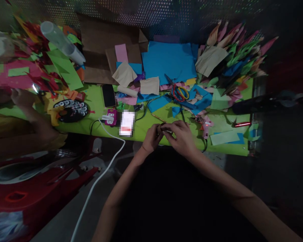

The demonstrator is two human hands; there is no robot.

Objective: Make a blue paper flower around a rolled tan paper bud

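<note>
Close to the front edge of the green table [143, 129], my two hands meet at the fingertips. Between them is a small brown piece [161, 128], mostly covered by the fingers; it may be paper, but its exact kind is unclear. My left hand [151, 137] grips it from the left with curled fingers. From the other side, my right hand [180, 135] pinches it. A thin tan stick [158, 117] lies just beyond the hands. To the right rests a pink glue gun [206, 128], and scissors [180, 93] with red and yellow handles lie farther back.
Blue paper sheets [169, 62] and brown paper [97, 50] are stacked behind. Folded paper pieces [234, 50] stand back right. A lit phone [127, 123], a dark phone [108, 95] and a pink power socket [111, 117] with a white cable [96, 183] are left. Another person's hand [22, 97] works far left.
</note>
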